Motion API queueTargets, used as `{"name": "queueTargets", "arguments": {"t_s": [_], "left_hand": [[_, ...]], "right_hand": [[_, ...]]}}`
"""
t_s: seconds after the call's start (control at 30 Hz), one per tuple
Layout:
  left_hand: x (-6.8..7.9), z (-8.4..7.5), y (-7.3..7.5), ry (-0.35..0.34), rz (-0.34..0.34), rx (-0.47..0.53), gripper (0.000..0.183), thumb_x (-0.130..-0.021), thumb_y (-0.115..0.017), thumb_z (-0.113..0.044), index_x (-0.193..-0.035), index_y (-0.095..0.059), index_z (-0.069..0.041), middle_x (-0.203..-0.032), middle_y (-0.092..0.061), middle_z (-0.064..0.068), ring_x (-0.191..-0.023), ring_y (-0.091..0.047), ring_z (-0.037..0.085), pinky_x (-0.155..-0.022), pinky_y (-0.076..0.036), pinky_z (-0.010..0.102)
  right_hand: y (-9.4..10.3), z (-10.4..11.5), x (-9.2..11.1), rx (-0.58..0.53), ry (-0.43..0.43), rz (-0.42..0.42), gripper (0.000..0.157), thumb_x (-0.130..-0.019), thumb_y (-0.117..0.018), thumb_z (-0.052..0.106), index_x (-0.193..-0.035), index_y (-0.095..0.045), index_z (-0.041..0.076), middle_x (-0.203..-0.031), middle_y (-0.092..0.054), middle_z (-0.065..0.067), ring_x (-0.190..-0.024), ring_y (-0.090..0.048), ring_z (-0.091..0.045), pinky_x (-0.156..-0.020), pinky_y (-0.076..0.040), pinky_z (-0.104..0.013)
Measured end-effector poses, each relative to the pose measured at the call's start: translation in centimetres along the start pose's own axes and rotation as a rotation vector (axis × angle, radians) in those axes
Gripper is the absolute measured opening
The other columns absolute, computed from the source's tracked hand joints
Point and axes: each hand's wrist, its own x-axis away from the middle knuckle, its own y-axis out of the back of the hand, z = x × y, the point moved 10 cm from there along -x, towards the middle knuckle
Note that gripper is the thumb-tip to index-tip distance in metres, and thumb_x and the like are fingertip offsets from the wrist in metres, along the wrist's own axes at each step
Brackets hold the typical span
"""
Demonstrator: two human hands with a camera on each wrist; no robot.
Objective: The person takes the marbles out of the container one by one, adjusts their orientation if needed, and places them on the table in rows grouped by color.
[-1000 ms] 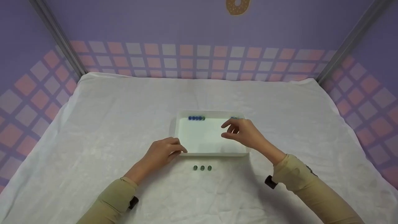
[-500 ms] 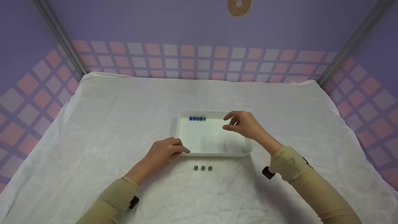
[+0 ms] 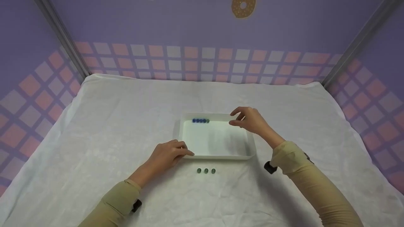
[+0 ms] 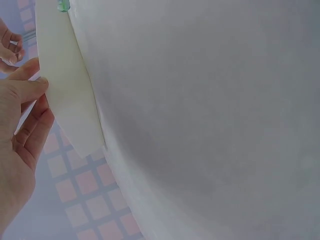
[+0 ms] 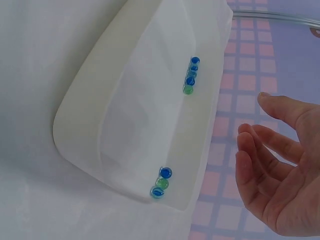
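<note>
A shallow white tray (image 3: 217, 157) lies on the cloth between both hands. My left hand (image 3: 168, 154) holds its near left rim; in the left wrist view the thumb (image 4: 35, 89) laps over the wall's edge. Over the tray's back right corner hovers my right hand (image 3: 251, 119), fingers loosely bent, with nothing between them. Several blue marbles and one green marble (image 5: 188, 90) stand in a row along the back wall. Two blue marbles with a green marble (image 5: 162, 183) between them sit at the back right, hidden behind my right hand in the head view.
Three green marbles (image 3: 206, 171) lie in a line on the cloth just in front of the tray. White cloth (image 3: 126, 113) covers the table. Purple walls (image 3: 202, 28) with pink and white squares enclose it at the back and sides.
My right hand has moved away toward the back of the tray and risen. The left hand keeps its place at the rim, and the marbles stay where they were.
</note>
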Motion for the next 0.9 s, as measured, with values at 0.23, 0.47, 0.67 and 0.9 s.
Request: {"name": "queueTargets", "arguments": {"t_s": [0.23, 0.47, 0.67, 0.9], "left_hand": [[0.0, 0.1, 0.0, 0.006, 0.006, 0.0, 0.024, -0.09, -0.071, -0.009, -0.101, -0.079, -0.029, -0.089, -0.068, -0.007, -0.076, -0.061, 0.01, -0.056, -0.046, 0.023], [-0.1, 0.2, -0.2, 0.026, 0.038, -0.003, 0.022, -0.093, -0.068, -0.013, -0.102, -0.078, -0.03, -0.092, -0.068, -0.008, -0.075, -0.059, 0.01, -0.057, -0.045, 0.022], [-0.1, 0.2, -0.1, 0.032, 0.038, -0.006, 0.023, -0.093, -0.068, -0.012, -0.102, -0.078, -0.031, -0.091, -0.068, -0.008, -0.077, -0.06, 0.01, -0.058, -0.047, 0.023], [-0.1, 0.2, -0.2, 0.036, 0.043, -0.015, 0.023, -0.093, -0.068, -0.013, -0.102, -0.078, -0.032, -0.092, -0.068, -0.008, -0.078, -0.061, 0.01, -0.058, -0.047, 0.023]], "right_hand": [[1.0, -1.6, -1.1, 0.021, -0.079, -0.001, 0.037, -0.092, -0.071, 0.026, -0.122, -0.066, 0.006, -0.1, -0.075, -0.019, -0.085, -0.072, -0.036, -0.079, -0.056, -0.045], [2.0, -2.7, -2.2, 0.068, -0.142, -0.01, 0.036, -0.091, -0.072, 0.027, -0.119, -0.068, 0.005, -0.098, -0.075, -0.021, -0.085, -0.071, -0.034, -0.079, -0.056, -0.044], [2.3, -3.5, -2.6, 0.1, -0.166, -0.012, 0.036, -0.091, -0.072, 0.027, -0.118, -0.068, 0.003, -0.098, -0.074, -0.021, -0.084, -0.071, -0.034, -0.078, -0.055, -0.044], [2.4, -4.6, -2.8, 0.136, -0.215, -0.03, 0.034, -0.09, -0.072, 0.027, -0.114, -0.071, 0.004, -0.101, -0.073, -0.019, -0.086, -0.07, -0.032, -0.076, -0.054, -0.043]]}}
